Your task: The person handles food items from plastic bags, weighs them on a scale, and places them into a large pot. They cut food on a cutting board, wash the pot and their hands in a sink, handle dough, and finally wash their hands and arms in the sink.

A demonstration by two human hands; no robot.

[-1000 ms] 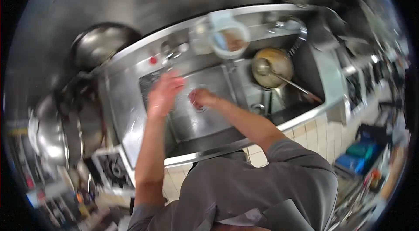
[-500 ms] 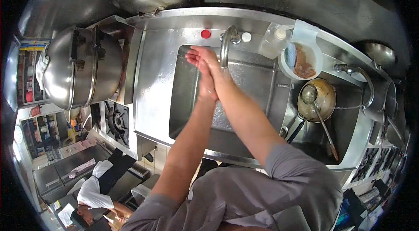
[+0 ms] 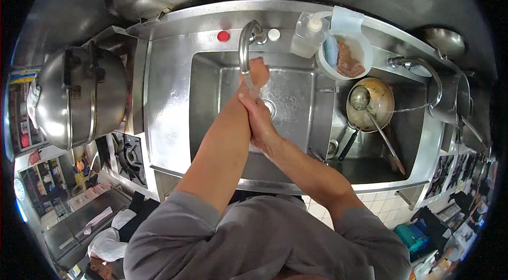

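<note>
Under the curved faucet (image 3: 245, 47), my left hand (image 3: 257, 73) looks curled into a fist, with water running over its wrist. Wrapped round my left forearm just below the wrist is my right hand (image 3: 259, 119), its thumb side partly visible and its other fingers mostly hidden by the arm. Both hands are over the steel sink basin (image 3: 296, 100), whose drain (image 3: 269, 106) lies just right of them.
A red cap (image 3: 223, 36) and a white cap (image 3: 273, 34) flank the faucet. To the right are a pump bottle (image 3: 308, 36), a white tub (image 3: 324, 68) and a pan (image 3: 378, 89) with a ladle. Large metal pots (image 3: 111, 95) stand left. A person (image 3: 108, 245) is at lower left.
My hands were pressed together left of the faucet. My left hand has moved under the water, and my right hand has slid down onto the left forearm. The view has shifted.
</note>
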